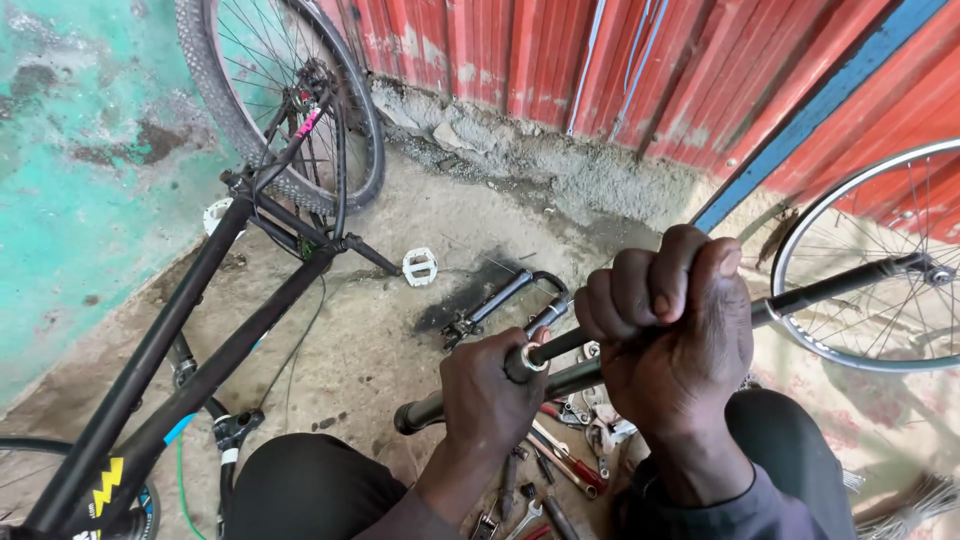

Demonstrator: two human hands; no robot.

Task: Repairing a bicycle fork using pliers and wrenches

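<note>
At far left, a black bike frame (170, 370) is seen lying on the concrete floor (400, 215), with its rear wheel (270, 95) propped near a red corrugated wall (560, 50). A white pedal (420, 266) and a black fork (500, 300) are left loose on the floor beyond it. Nearer the middle, the left hand (492, 395) is clenched around the lower of two dark tubes (575, 378), while wrenches (545, 485) are scattered beneath. The right hand (672, 325) is wrapped tightly over both tubes, and the upper tube (840, 282) is run out to the hub of a bare rim (812, 215) at right. By this layout the work is judged midway: parts are stripped, nothing is refitted.
</note>
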